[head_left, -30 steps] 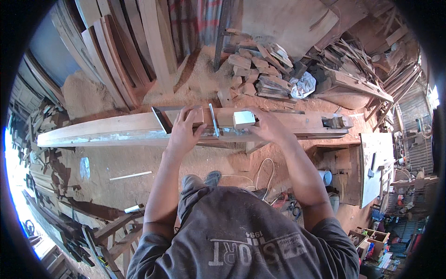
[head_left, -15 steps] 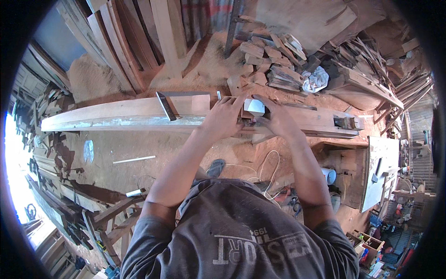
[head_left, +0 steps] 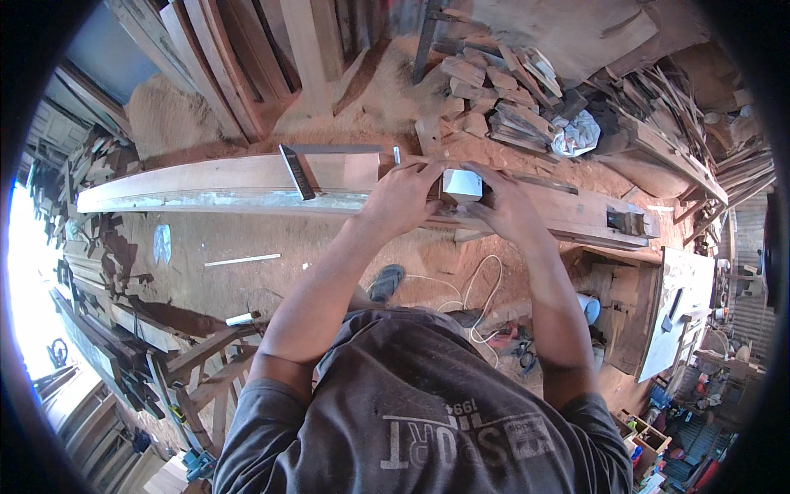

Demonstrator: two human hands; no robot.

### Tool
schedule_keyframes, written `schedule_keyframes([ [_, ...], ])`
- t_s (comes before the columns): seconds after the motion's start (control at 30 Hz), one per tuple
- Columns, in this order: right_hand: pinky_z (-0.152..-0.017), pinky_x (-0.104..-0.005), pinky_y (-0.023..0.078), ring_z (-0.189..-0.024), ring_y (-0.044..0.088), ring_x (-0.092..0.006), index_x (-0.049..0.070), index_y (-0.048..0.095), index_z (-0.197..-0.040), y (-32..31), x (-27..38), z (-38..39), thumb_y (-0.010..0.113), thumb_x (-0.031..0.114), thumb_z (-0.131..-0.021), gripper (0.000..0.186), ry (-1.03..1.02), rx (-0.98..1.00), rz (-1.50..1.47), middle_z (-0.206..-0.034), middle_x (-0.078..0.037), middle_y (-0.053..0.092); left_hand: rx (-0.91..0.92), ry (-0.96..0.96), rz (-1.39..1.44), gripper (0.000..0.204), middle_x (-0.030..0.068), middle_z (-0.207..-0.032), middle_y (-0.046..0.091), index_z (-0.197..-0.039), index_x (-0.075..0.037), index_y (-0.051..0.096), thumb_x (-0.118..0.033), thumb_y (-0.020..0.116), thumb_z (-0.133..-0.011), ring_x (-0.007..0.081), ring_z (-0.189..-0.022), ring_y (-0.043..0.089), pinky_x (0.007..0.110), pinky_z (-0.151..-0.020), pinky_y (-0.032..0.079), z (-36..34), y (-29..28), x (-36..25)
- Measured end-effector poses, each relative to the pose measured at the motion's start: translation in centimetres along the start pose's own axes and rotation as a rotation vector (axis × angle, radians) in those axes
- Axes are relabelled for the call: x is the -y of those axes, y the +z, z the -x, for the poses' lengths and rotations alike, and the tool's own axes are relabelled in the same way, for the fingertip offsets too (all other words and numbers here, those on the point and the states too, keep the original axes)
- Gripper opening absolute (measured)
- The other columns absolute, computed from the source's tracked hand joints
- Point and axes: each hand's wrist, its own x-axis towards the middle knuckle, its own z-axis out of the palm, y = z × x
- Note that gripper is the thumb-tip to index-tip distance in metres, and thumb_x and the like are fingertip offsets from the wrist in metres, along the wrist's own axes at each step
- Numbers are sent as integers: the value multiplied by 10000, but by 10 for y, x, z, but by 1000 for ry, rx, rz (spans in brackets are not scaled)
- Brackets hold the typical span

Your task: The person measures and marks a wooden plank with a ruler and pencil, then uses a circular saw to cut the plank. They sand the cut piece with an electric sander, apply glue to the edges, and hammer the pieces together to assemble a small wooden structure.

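Right hand (head_left: 508, 204): clamped on the white block's right side
Left hand (head_left: 403, 196): close by its left side; cannot tell its grip
White block (head_left: 462, 183): between hands, on the wooden beam (head_left: 222, 183)
Dark strip (head_left: 296, 173): across beam, left

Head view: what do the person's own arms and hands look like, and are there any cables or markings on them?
The left grip and right grip are ungloved human hands. The forearms are bare, with no cables, markings or watch that I can see. Short dark grey sleeves cover the upper arms, part of a shirt with pale lettering.
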Motion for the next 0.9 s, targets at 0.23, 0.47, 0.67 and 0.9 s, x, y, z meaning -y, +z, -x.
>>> schedule_keyframes([
  [0.23,-1136,-454,483,-1367,585,-383,136,527,-1551,6,-7,1,863,187,-845,783,35,3,-71,-1505,-180,608,-23,1,14,702,220,-1400,642,-1500,-97,502,-194,817,-880,403,-1355,578,520,-1108,499,5,2,-2],
  [0.47,-1144,-481,468,-1366,567,-421,149,457,-1598,14,-24,6,872,202,-850,858,-23,-43,-69,-1518,-196,590,-44,57,19,747,197,-1370,648,-1546,-133,478,-153,800,-872,402,-1337,579,507,-1121,483,-1,5,-12],
  [0.67,-1193,-498,418,-1435,491,-437,150,401,-1626,11,-28,20,881,291,-850,923,5,-154,-184,-1558,-194,541,-27,129,-104,705,174,-1380,643,-1528,-182,550,-145,804,-871,388,-1302,602,503,-1143,476,-9,6,-14],
  [0.9,-1260,-498,332,-1514,426,-359,70,568,-1478,-7,-55,94,850,427,-839,784,162,-252,60,-1573,-145,540,19,82,-178,686,207,-1239,668,-1537,-195,556,-266,817,-907,407,-1179,637,515,-1027,528,-7,0,-27],
])
